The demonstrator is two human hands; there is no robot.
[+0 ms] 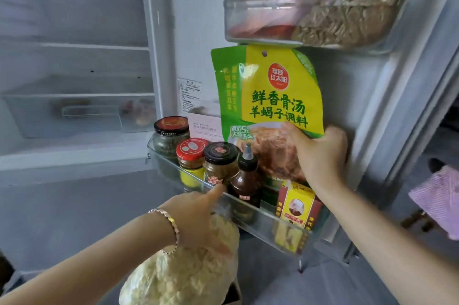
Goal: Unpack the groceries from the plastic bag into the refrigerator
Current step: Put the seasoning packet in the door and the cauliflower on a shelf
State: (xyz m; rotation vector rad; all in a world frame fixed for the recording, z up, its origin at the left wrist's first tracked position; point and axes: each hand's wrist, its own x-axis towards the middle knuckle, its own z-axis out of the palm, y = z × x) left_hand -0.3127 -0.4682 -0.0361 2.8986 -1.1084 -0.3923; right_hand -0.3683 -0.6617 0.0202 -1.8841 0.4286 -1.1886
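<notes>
The right hand (320, 155), curled round the seasoning pouch (265, 96) at frame centre, is best easing it straight down behind the door-shelf jars (219, 163), while the left hand (196, 220) is clutching a bagged bundle (178, 277) below.

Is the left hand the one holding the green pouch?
No, the right hand grips the pouch at its lower edge, while the left hand points a finger at a jar.
</notes>
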